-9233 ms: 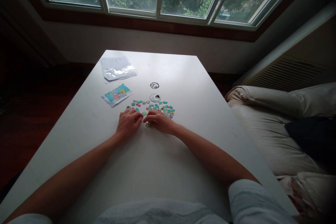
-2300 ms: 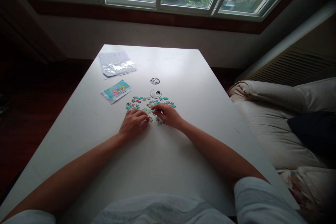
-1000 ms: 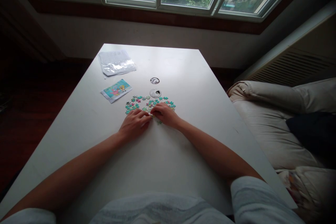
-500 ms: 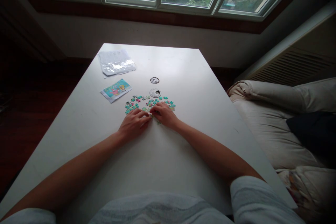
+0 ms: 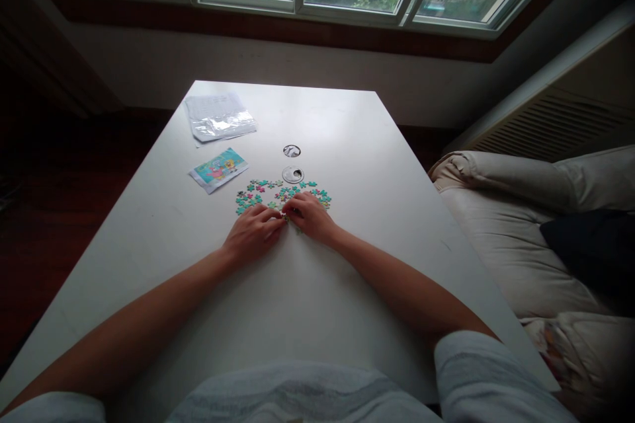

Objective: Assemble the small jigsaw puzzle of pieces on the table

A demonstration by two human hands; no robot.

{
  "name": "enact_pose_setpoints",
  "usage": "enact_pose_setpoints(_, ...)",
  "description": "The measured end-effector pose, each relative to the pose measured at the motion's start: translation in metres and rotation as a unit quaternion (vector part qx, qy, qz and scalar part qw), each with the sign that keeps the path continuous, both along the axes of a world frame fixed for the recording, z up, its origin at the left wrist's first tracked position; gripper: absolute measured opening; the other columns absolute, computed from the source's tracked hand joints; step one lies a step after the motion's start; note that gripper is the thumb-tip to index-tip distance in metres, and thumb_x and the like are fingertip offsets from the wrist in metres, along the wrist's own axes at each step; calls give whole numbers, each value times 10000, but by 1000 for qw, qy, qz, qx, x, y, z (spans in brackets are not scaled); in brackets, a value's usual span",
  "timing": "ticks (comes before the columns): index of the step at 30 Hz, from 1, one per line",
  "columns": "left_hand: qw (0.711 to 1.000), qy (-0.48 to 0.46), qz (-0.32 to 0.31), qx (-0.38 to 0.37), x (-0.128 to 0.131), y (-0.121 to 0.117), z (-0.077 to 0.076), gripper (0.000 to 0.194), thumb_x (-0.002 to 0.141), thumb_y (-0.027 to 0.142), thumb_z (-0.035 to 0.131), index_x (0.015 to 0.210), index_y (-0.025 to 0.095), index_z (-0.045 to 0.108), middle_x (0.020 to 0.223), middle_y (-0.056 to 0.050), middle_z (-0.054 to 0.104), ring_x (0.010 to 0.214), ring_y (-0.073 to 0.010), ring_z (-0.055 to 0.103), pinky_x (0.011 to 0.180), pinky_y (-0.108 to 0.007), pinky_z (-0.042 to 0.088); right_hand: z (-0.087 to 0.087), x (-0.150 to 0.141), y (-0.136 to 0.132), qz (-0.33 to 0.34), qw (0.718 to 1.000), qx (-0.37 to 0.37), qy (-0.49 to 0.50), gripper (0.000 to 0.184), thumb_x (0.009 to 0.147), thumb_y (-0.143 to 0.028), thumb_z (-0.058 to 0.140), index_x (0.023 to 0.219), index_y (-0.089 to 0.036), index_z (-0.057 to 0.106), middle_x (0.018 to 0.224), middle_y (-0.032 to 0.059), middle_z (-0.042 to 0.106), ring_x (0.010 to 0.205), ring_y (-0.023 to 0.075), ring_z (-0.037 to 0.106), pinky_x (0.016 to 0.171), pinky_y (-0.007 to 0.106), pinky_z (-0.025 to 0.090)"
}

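Note:
Several small teal and pink jigsaw pieces (image 5: 258,190) lie scattered on the white table (image 5: 307,291). My left hand (image 5: 254,231) rests at the near edge of the scatter, fingers curled and pressed down on pieces by its fingertips. My right hand (image 5: 311,215) sits beside it, fingers bent, pinching small pieces where the two hands meet. What lies under the fingertips is mostly hidden.
A colourful picture card (image 5: 218,169) lies left of the pieces, a clear plastic bag with paper (image 5: 218,117) further back. Two small round objects (image 5: 292,174) sit behind the scatter. A cream sofa (image 5: 536,238) flanks the table's right side; windows at the far end.
Both hands have stayed together at the near edge of the pieces, with only small finger shifts. The view has tilted very slightly.

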State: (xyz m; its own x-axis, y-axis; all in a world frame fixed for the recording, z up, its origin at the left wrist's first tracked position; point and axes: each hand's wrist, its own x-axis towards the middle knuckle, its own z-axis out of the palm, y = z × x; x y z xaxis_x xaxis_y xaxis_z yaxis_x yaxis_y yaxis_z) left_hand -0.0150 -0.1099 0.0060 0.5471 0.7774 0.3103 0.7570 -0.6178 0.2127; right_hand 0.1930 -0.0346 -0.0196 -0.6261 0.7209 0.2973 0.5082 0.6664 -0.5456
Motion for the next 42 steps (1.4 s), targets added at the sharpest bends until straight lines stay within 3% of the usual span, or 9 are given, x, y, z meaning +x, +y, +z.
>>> enact_pose_setpoints(14, 1000, -8, 3, 3, -1, 0, -2, 227, 972, 234, 564, 1136, 257, 719, 1133, -58, 719, 1035, -238, 600, 952, -439, 503, 2, 0, 0, 3, 1000, 12, -19, 118, 943, -201, 623, 966, -247, 730, 959, 53, 652, 982, 222, 533, 911, 353, 394)
enact_pose_setpoints(23, 1000, -11, 10, 10, -4, 1, -4, 208, 992, 252, 548, 1108, 248, 721, 1133, -41, 728, 1044, -231, 599, 948, -420, 492, 14, 11, 3, 40, 999, 16, -27, 91, 925, -270, 664, 977, -234, 730, 962, 54, 647, 954, 215, 536, 927, 357, 397)
enact_pose_setpoints(33, 996, -57, 68, 1, -9, 2, -3, 199, 986, 273, 557, 983, 245, 754, 1050, -25, 753, 1005, -218, 618, 953, -410, 483, 17, 10, -1, 41, 997, 26, -53, 85, 900, -293, 706, 965, -241, 723, 965, 59, 627, 949, 224, 518, 908, 362, 388)
enact_pose_setpoints(42, 998, -55, 30, -1, -7, 2, -3, 202, 995, 268, 554, 1020, 245, 753, 1090, -21, 752, 1021, -219, 606, 947, -413, 489, 17, 9, -3, 46, 996, 43, -64, 75, 924, -304, 678, 953, -239, 705, 977, 61, 628, 976, 226, 515, 913, 360, 378)
